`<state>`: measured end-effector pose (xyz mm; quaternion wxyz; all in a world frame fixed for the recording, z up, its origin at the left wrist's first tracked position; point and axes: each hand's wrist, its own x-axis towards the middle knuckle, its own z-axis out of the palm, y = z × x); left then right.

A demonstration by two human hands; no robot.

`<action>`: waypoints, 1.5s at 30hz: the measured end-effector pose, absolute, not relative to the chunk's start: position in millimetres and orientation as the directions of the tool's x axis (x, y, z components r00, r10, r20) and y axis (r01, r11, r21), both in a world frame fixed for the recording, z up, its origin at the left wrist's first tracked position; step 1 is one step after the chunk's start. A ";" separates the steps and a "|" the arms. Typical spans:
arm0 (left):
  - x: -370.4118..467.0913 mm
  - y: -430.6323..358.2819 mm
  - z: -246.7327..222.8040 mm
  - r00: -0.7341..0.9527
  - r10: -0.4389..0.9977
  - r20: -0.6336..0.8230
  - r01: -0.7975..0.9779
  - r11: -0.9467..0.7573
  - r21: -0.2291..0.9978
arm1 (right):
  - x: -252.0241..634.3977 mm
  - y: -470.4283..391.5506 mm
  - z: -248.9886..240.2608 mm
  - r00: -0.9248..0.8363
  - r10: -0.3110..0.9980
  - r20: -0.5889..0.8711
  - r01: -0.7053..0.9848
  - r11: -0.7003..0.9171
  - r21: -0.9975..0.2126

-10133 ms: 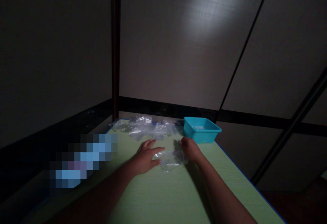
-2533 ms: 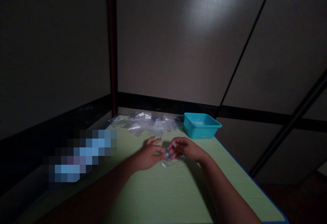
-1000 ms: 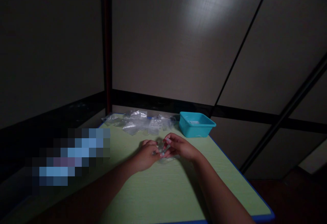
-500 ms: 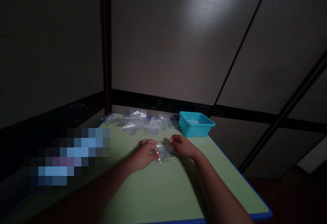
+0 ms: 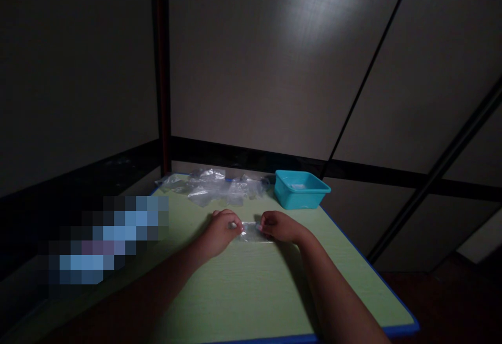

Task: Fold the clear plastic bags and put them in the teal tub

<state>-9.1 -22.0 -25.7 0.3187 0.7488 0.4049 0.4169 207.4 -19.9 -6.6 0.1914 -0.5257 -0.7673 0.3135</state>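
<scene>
A small clear plastic bag [image 5: 253, 233] lies flat between my two hands, low over the green table [image 5: 235, 291]. My left hand [image 5: 223, 231] pinches its left side between thumb and forefinger. On the other side, my right hand [image 5: 280, 226] is closed with its fingertips on the bag's upper right part. The far right end of the bag is partly covered by my right hand. Whether anything is inside the bag I cannot make out.
Several crumpled clear plastic bags [image 5: 212, 187] are spread along the table's far edge. A turquoise plastic basket [image 5: 300, 197] with something pale inside stands at the back right. Behind rises a panelled wall [image 5: 251, 72]. A blurred-out patch [image 5: 117, 234] covers the left side.
My left hand has shifted slightly up, its thumb and forefinger now closer together. The bag's near edge has risen and it looks flatter or folded narrower. My right hand has barely moved.
</scene>
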 end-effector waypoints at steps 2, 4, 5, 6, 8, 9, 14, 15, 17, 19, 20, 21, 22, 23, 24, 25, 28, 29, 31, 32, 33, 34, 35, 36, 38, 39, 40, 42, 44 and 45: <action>-7.7 -21.5 -25.3 0.335 0.887 0.317 0.279 -0.415 0.866 | 206.5 -21.4 -3.6 -0.381 0.924 -0.030 0.700 0.267 -0.662; -5.2 -20.9 -26.8 0.350 0.896 0.273 0.221 -0.363 0.905 | 205.3 -23.2 -0.6 -0.385 0.922 -0.032 0.717 0.277 -0.639; -3.9 -20.7 -27.9 0.359 0.896 0.262 0.206 -0.349 0.914 | 204.7 -23.9 0.7 -0.384 0.923 -0.038 0.726 0.276 -0.630; -2.7 -20.7 -29.1 0.368 0.894 0.257 0.198 -0.345 0.918 | 204.2 -24.5 1.6 -0.381 0.924 -0.045 0.733 0.272 -0.624; -1.0 -21.2 -31.1 0.378 0.894 0.242 0.167 -0.323 0.932 | 203.5 -25.2 2.5 -0.373 0.926 -0.055 0.738 0.260 -0.623; -0.5 -21.7 -31.7 0.380 0.896 0.229 0.146 -0.303 0.942 | 203.3 -25.3 2.6 -0.372 0.926 -0.060 0.738 0.256 -0.624; 0.0 -26.5 -30.0 0.435 0.889 0.147 0.057 -0.190 0.980 | 202.6 -25.7 2.5 -0.380 0.922 -0.076 0.732 0.249 -0.634; 0.2 -27.5 -29.1 0.446 0.884 0.142 0.052 -0.184 0.982 | 202.6 -25.7 2.6 -0.382 0.921 -0.077 0.731 0.250 -0.634; 0.7 -29.2 -27.5 0.458 0.879 0.131 0.057 -0.176 0.983 | 202.7 -25.8 2.7 -0.386 0.919 -0.075 0.732 0.255 -0.632; 1.2 -30.0 -26.4 0.464 0.878 0.118 0.066 -0.166 0.984 | 203.0 -25.9 2.8 -0.396 0.916 -0.070 0.732 0.268 -0.627; 1.3 -30.0 -26.2 0.466 0.877 0.117 0.069 -0.168 0.983 | 203.1 -26.0 2.9 -0.404 0.913 -0.064 0.730 0.280 -0.623; 1.4 -29.8 -26.1 0.468 0.876 0.120 0.072 -0.173 0.982 | 203.3 -26.1 3.1 -0.415 0.908 -0.056 0.728 0.294 -0.619; 1.4 -29.5 -26.4 0.471 0.873 0.126 0.073 -0.181 0.981 | 203.3 -26.4 3.4 -0.428 0.903 -0.046 0.723 0.311 -0.617; 1.3 -28.9 -26.8 0.474 0.870 0.135 0.072 -0.191 0.979 | 203.3 -26.7 3.9 -0.443 0.896 -0.039 0.716 0.327 -0.616; 1.2 -28.2 -27.4 0.477 0.867 0.144 0.071 -0.201 0.977 | 203.3 -27.2 4.5 -0.461 0.887 -0.033 0.708 0.346 -0.616; 1.2 -27.5 -28.2 0.480 0.864 0.149 0.069 -0.207 0.976 | 203.3 -27.8 5.2 -0.481 0.876 -0.028 0.701 0.366 -0.613; 1.2 -25.8 -30.4 0.492 0.856 0.161 0.059 -0.217 0.974 | 203.6 -29.8 7.3 -0.536 0.844 -0.023 0.694 0.424 -0.582; 1.3 -25.6 -30.8 0.497 0.852 0.163 0.058 -0.221 0.974 | 204.0 -30.3 7.7 -0.546 0.837 -0.026 0.696 0.436 -0.571; 1.2 -25.8 -31.2 0.509 0.845 0.164 0.066 -0.228 0.971 | 205.2 -30.9 7.9 -0.552 0.833 -0.044 0.704 0.437 -0.559; 1.1 -26.1 -31.2 0.517 0.840 0.164 0.076 -0.236 0.969 | 205.9 -31.1 7.8 -0.553 0.831 -0.055 0.708 0.434 -0.558; 0.9 -26.5 -31.1 0.523 0.836 0.163 0.092 -0.245 0.965 | 206.5 -31.1 7.6 -0.554 0.830 -0.063 0.710 0.431 -0.557; 0.6 -27.0 -30.9 0.528 0.833 0.163 0.111 -0.258 0.960 | 207.0 -31.1 7.5 -0.556 0.828 -0.069 0.711 0.431 -0.556; 0.3 -27.5 -30.6 0.530 0.831 0.167 0.130 -0.274 0.953 | 207.3 -31.1 7.5 -0.561 0.825 -0.071 0.709 0.435 -0.555; -0.1 -27.9 -30.4 0.530 0.830 0.173 0.148 -0.292 0.945 | 207.4 -31.1 7.4 -0.568 0.820 -0.071 0.705 0.440 -0.557; -0.9 -28.7 -30.0 0.525 0.831 0.185 0.178 -0.320 0.930 | 207.2 -31.1 7.4 -0.577 0.814 -0.073 0.696 0.443 -0.566; -1.3 -28.9 -29.9 0.524 0.831 0.188 0.188 -0.328 0.926 | 207.0 -31.1 7.3 -0.577 0.813 -0.076 0.693 0.438 -0.573; -1.7 -29.0 -29.8 0.521 0.832 0.189 0.195 -0.333 0.923 | 206.8 -31.1 7.0 -0.573 0.815 -0.081 0.693 0.430 -0.579; -2.4 -28.8 -29.8 0.519 0.835 0.182 0.208 -0.330 0.921 | 206.5 -31.3 6.4 -0.556 0.826 -0.092 0.699 0.405 -0.589; -3.0 -28.0 -30.1 0.521 0.837 0.169 0.209 -0.317 0.925 | 206.2 -31.7 6.2 -0.545 0.832 -0.099 0.698 0.385 -0.603; -3.2 -27.3 -30.4 0.522 0.838 0.160 0.203 -0.304 0.931 | 206.1 -32.0 6.4 -0.542 0.834 -0.103 0.695 0.376 -0.613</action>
